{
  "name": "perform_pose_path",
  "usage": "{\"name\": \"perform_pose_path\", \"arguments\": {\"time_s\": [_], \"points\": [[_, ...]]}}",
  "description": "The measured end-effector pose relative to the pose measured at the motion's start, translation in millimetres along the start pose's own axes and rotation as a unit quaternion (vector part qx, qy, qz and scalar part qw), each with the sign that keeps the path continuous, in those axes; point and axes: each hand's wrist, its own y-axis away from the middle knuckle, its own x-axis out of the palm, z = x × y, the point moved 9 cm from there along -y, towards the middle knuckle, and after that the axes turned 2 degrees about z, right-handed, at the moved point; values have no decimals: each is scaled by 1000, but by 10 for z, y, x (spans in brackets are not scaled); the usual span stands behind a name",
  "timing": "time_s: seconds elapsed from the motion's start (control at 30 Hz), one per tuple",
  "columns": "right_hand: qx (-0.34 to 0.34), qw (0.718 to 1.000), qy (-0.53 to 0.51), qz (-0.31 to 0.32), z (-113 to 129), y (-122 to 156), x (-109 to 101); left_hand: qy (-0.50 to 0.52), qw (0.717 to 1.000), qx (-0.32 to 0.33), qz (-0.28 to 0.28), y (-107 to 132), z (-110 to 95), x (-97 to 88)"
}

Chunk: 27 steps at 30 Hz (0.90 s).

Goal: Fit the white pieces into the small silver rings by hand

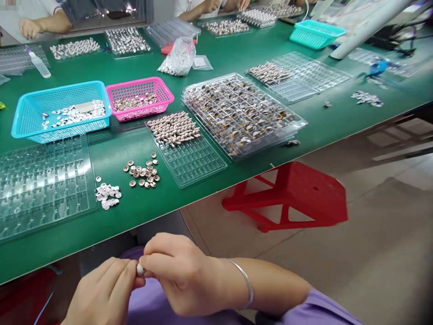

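A small, rounded whitish piece [140, 270] is pinched between my two hands, over my lap and below the table edge. My left hand [104, 289] grips it from the left with its fingertips. From the other side my right hand [184, 273], with a silver bangle at the wrist, closes thumb and finger on it. Most of the piece is hidden by the fingers. Nearest on the table lie a heap of white discs [108, 196] and a loose group of small brown cup-shaped pieces [142, 173].
A blue basket [64, 92] and a pink basket [140, 83] hold small parts. Plastic trays [199, 162] lie on the green table [135, 214], beside a stack of filled trays [243, 115]. A red stool [304, 194] stands at the right. Other people sit across the table.
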Motion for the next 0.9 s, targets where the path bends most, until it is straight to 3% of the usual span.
{"name": "perform_pose_path", "arguments": {"time_s": [0.27,0.47,0.77,0.9], "points": [[34,996,-86,-16,-86,26,52,-18,999,30,9,-52,-45,-13],[91,977,-191,-40,-212,64,57,-9,999,37,17,-37,-58,10],[126,969,-212,-4,-246,45,90,1,999,37,27,18,-44,-6],[112,976,-187,3,-190,21,77,25,999,16,31,47,-8,3]]}}
